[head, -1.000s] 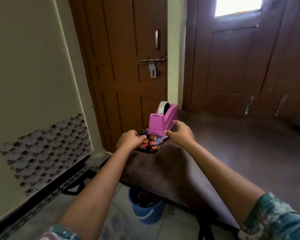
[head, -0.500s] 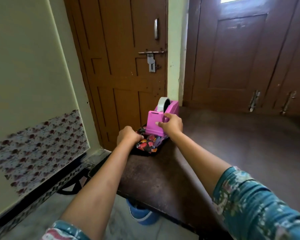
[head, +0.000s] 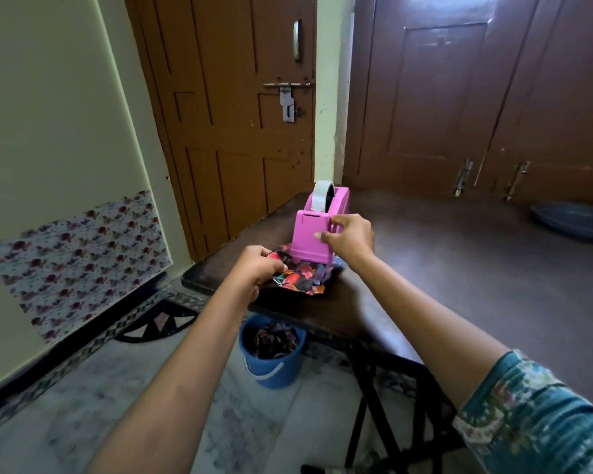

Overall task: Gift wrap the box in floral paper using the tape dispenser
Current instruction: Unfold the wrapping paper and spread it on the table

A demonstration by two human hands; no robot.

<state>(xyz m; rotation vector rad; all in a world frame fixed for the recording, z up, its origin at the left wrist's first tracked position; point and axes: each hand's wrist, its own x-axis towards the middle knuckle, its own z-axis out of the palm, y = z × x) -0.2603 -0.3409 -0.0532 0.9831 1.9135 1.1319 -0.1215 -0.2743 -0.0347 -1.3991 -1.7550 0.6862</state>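
Head view: box (head: 300,280) at the surface's (head: 425,275) near left corner.
The left hand (head: 257,271) grips its floral-papered left edge; the right hand (head: 349,236) pinches the front of the tape dispenser (head: 310,234) standing against the box's far side.

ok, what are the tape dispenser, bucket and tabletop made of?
Tape dispenser: likely moulded plastic, uniform pink, smooth soft sheen. Bucket: likely plastic, solid blue, thin white handle. Tabletop: dark brown, matte, scuffed near edge; wood or laminate, cannot tell.

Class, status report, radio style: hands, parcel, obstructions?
Left hand grips floral-wrapped box on table. Right hand pinches tape dispenser, front end. Nothing blocking either.
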